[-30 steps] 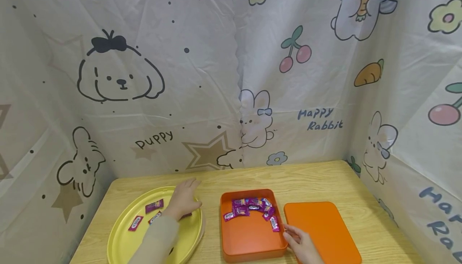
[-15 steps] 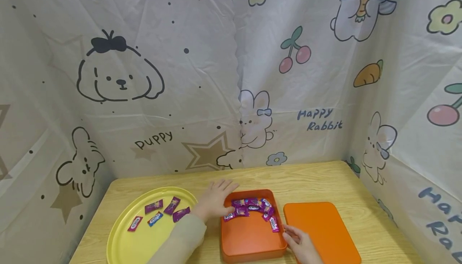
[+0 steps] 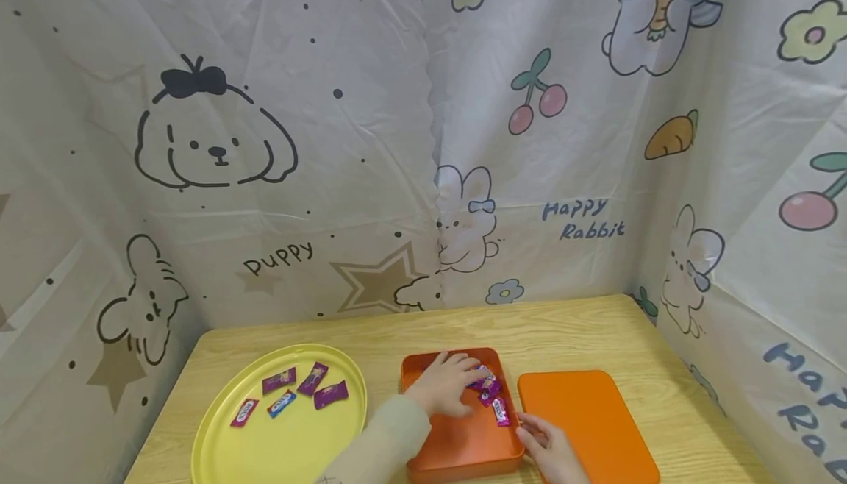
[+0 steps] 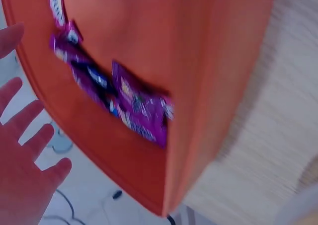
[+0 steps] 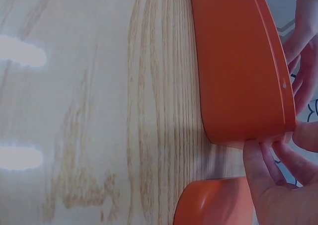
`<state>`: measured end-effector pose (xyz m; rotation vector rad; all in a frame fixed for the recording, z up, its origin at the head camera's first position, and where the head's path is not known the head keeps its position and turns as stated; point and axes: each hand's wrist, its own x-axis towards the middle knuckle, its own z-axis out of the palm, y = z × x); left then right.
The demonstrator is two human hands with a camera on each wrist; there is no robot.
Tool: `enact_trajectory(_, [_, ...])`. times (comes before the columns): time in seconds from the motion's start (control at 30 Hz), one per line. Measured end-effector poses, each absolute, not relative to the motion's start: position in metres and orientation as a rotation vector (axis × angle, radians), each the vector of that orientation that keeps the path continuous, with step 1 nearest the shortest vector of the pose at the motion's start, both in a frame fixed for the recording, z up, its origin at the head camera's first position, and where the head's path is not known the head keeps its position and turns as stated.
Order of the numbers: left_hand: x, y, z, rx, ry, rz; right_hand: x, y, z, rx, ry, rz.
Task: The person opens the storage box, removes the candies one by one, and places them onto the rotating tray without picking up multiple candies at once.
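Observation:
My left hand [image 3: 445, 387] hovers over the orange box [image 3: 456, 454], its fingers spread and nothing seen in them. In the left wrist view its fingers [image 4: 35, 115] lie across the box's far rim. Purple-wrapped candies [image 4: 139, 106] sit bunched along the inside of the box; the hand hides part of them in the head view. One pink-and-white wrapped candy [image 3: 500, 412] lies near the right wall. At the box's right side my right hand [image 3: 551, 446] holds the wall, thumb at the rim and fingers against the outer corner, as the right wrist view shows.
On the left stands a round yellow tray [image 3: 265, 454] with several wrapped candies [image 3: 331, 394], mostly purple, plus a blue one [image 3: 281, 404]. A flat orange lid [image 3: 595, 418] lies right of the box. Printed curtains [image 3: 364, 175] enclose the wooden table [image 3: 562, 329].
My left hand has travelled right, from above the yellow tray, across the gap, to over the orange box. The right hand has stayed at the box's side.

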<state>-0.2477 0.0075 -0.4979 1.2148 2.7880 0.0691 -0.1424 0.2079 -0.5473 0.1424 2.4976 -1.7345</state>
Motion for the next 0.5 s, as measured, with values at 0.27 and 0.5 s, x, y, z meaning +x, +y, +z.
enact_trajectory(0.27, [-0.238,0.035,-0.506,1.306,2.639,0.010,-0.142,0.208,-0.548,0.139,2.498,-1.756])
enact_trajectory(0.5, [-0.239,0.053,-0.514,1.357,2.559,-0.065,-0.143,0.208,-0.548,0.150,2.471,-1.767])
